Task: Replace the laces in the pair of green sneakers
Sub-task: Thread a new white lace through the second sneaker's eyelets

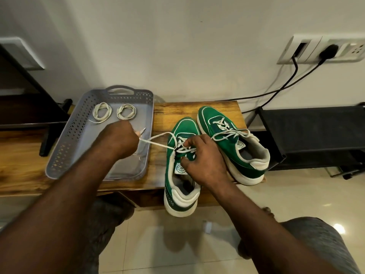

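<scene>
Flat white lace point(158, 143) runs taut from green sneaker point(185, 126), pinched by left hand point(118, 139) and right hand point(205, 155).

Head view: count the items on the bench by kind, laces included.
Green sneakers: 2
Laces in the sneakers: 2
Coiled laces: 2
Grey tray: 1
Total: 7
</scene>
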{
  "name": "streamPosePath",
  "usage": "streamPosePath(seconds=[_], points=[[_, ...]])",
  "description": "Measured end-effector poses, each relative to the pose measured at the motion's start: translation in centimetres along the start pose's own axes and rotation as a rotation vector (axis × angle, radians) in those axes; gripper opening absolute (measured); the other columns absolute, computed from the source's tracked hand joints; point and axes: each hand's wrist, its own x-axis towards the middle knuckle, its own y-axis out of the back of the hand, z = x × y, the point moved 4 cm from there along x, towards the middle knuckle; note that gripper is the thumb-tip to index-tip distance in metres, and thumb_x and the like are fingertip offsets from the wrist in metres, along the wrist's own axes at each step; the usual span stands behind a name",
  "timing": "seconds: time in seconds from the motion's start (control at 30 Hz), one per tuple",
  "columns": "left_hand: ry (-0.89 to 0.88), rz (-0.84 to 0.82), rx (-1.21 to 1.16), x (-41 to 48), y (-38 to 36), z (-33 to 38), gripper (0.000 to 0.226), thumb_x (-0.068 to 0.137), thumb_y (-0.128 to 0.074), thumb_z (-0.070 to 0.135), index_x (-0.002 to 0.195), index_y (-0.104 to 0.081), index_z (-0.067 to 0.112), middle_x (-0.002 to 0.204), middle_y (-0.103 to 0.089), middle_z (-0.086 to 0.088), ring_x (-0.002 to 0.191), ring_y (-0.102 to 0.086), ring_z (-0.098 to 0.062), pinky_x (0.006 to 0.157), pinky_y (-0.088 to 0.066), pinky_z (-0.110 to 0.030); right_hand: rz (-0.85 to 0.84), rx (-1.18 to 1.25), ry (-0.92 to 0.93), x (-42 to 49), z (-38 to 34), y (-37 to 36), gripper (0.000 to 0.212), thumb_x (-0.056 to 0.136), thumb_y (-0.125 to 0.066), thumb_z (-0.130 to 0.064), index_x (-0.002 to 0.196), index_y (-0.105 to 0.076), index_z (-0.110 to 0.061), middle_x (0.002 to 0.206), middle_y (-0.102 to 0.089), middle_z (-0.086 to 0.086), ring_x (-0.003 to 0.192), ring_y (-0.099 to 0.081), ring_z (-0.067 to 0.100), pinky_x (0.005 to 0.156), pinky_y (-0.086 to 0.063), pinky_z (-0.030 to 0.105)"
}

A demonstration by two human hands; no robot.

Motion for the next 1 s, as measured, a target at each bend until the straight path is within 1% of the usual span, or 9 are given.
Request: streamPosePath(seconds=[0.23, 0.33, 0.43, 0.57, 0.63, 0.7, 0.77, 0.87, 1.0], points=[[-0.291, -0.154, -0.039, -2.3, -3.1, 4.4, 0.028, 0.1, -0.061, 0.054, 0.091, -0.066, 0.028, 0.093, -0.066, 0.005, 0.09, -0.062, -0.017, 0.075, -0.045, -0.033, 0.03, -0.145, 0.048, -1.0, -0.5, 0.2, 0.061, 0.082, -0.08, -0.046, 0.135, -0.053, -0.032, 0.142, -0.045, -0.004, 0.133, -0.045, 0.021, 0.105, -0.05, 0.041], [-0.277, -0.261, -0.021, -2.1, -5.1, 5.2, 0.037, 0.101, -0.064, 0.048, 0.072, -0.064, 0.024, 0.077, -0.066, 0.001, 0.08, -0.065, -0.021, 0.068, -0.045, -0.032, 0.067, -0.162, 0.025, -1.2, 0.1, 0.3, 0.065, 0.082, -0.082, -0.035, 0.138, -0.051, -0.031, 0.144, -0.043, -0.006, 0.13, -0.05, 0.019, 0.098, -0.054, 0.037], [-0.259, -0.202, -0.15, -2.6, -4.6, 5.7, 0.031, 0.102, -0.065, 0.04, 0.079, -0.069, 0.02, 0.084, -0.069, -0.001, 0.085, -0.065, -0.022, 0.071, -0.045, -0.03, 0.098, -0.108, -0.023, -1.0, 0.8, 0.2, 0.062, 0.081, -0.08, -0.026, 0.136, -0.052, -0.031, 0.141, -0.045, -0.007, 0.118, -0.06, 0.02, 0.09, -0.058, 0.038], [-0.177, -0.264, -0.937, -3.1, -1.9, 5.7, 0.028, 0.107, -0.056, 0.027, 0.102, -0.067, 0.002, 0.102, -0.076, -0.017, 0.106, -0.072, -0.039, 0.095, -0.058, -0.049, 0.126, -0.118, -0.04, -0.8, 1.1, 0.3, 0.06, 0.084, -0.079, -0.024, 0.137, -0.053, -0.03, 0.143, -0.048, -0.007, 0.116, -0.064, 0.021, 0.093, -0.059, 0.042], [-0.2, -0.331, -1.344, -3.4, 0.2, 5.5, 0.023, 0.107, -0.051, 0.025, 0.1, -0.06, 0.005, 0.094, -0.075, -0.013, 0.095, -0.076, -0.032, 0.089, -0.063, -0.042, 0.136, -0.126, -0.054, -0.7, 1.3, 0.5, 0.059, 0.086, -0.078, -0.023, 0.139, -0.053, -0.03, 0.145, -0.049, -0.007, 0.118, -0.063, 0.021, 0.095, -0.059, 0.042], [-0.263, -0.351, -1.473, -3.4, 2.1, 4.7, 0.022, 0.107, -0.049, 0.025, 0.089, -0.054, 0.014, 0.079, -0.062, -0.006, 0.073, -0.066, -0.022, 0.074, -0.058, -0.034, 0.142, -0.124, -0.065, -0.8, 1.4, 0.6, 0.058, 0.087, -0.078, -0.023, 0.139, -0.054, -0.031, 0.146, -0.05, -0.008, 0.119, -0.063, 0.021, 0.096, -0.058, 0.041], [-0.259, -0.247, -1.175, -2.7, 2.5, 3.2, 0.025, 0.108, -0.049, 0.023, 0.083, -0.05, 0.017, 0.071, -0.05, -0.003, 0.062, -0.047, -0.018, 0.066, -0.043, -0.035, 0.151, -0.104, -0.063, -0.9, 1.3, 0.6, 0.057, 0.087, -0.077, -0.023, 0.138, -0.054, -0.031, 0.146, -0.052, -0.008, 0.12, -0.062, 0.02, 0.097, -0.058, 0.04], [-0.261, -0.097, -0.353, -2.0, 0.5, 2.0, 0.03, 0.101, -0.066, 0.038, 0.082, -0.059, 0.016, 0.077, -0.061, 0.001, 0.07, -0.055, -0.019, 0.068, -0.042, -0.034, 0.157, -0.059, -0.059, -1.0, 1.1, 0.6, 0.054, 0.088, -0.076, -0.024, 0.137, -0.055, -0.032, 0.143, -0.056, -0.008, 0.118, -0.064, 0.019, 0.097, -0.058, 0.04], [-0.361, -0.189, 0.031, -2.4, -3.6, 3.9, 0.02, 0.096, -0.07, 0.047, 0.092, -0.069, 0.027, 0.1, -0.069, 0.004, 0.095, -0.062, -0.017, 0.077, -0.044, -0.031, 0.159, -0.044, -0.069, -1.1, 0.9, 0.7, 0.055, 0.088, -0.077, -0.026, 0.137, -0.053, -0.034, 0.141, -0.058, -0.009, 0.115, -0.066, 0.019, 0.094, -0.059, 0.041]])
